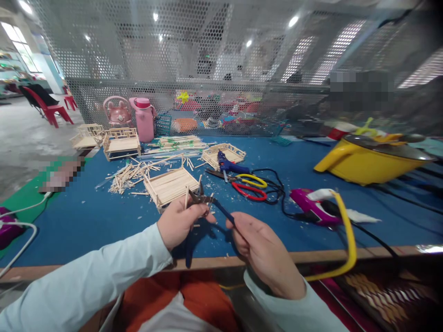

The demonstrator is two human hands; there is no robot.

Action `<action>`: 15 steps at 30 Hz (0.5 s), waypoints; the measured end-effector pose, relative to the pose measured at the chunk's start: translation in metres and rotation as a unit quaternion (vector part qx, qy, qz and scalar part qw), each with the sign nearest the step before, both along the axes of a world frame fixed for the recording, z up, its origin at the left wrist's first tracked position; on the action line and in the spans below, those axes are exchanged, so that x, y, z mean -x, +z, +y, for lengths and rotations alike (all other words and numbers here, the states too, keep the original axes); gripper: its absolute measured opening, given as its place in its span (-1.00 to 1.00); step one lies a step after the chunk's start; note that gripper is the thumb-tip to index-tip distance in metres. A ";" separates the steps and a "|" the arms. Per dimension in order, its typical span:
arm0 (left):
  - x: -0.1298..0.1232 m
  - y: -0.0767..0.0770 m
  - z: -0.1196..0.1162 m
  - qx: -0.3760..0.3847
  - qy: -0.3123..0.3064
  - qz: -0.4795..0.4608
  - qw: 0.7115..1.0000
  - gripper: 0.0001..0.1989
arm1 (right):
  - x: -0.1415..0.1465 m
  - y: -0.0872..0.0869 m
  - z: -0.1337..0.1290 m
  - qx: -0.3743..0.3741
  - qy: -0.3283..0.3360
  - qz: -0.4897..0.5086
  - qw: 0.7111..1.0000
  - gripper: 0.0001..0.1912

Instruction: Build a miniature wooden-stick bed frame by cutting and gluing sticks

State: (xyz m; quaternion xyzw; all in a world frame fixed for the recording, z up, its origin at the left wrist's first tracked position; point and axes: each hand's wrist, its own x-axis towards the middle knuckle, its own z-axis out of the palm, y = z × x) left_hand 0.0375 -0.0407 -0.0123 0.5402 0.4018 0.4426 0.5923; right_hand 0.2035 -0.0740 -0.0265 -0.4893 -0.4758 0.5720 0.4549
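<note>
My right hand [258, 244] is closed round one blue handle of a pair of pliers [223, 210]; the other handle points down at the table's front edge. The pliers' jaws are by my left hand [182, 220], whose thumb and fingers pinch a short wooden stick [187, 197]. Whether the jaws touch the stick, I cannot tell. Just behind my left hand lies a small slatted frame [171, 183] made of sticks, with short uprights at its corners. A pile of cut stick pieces [126, 177] is to its left.
Right of the pliers lie scissors [251, 191] with red and yellow handles and a blue glue gun [235, 167]. A purple power strip [311, 207] holds a yellow-corded plug. Beyond are a yellow pot [374, 161], a pink bottle [144, 121] and a perforated metal screen [194, 55].
</note>
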 end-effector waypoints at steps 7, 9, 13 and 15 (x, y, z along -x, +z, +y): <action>0.000 -0.005 0.000 0.009 0.012 0.028 1.000 -0.77 | 0.001 0.002 0.000 0.037 0.023 0.031 0.999 -0.57; 0.002 -0.003 -0.002 -0.007 -0.004 0.030 1.000 -0.70 | -0.001 0.005 0.000 0.053 0.023 0.059 0.997 -0.58; 0.002 0.001 -0.005 -0.008 -0.003 0.007 1.000 -0.65 | -0.004 0.009 -0.001 0.070 0.026 0.088 0.993 -0.58; 0.000 0.001 -0.006 0.011 0.022 -0.015 1.000 -0.65 | -0.005 0.008 -0.002 0.066 0.024 0.086 0.994 -0.57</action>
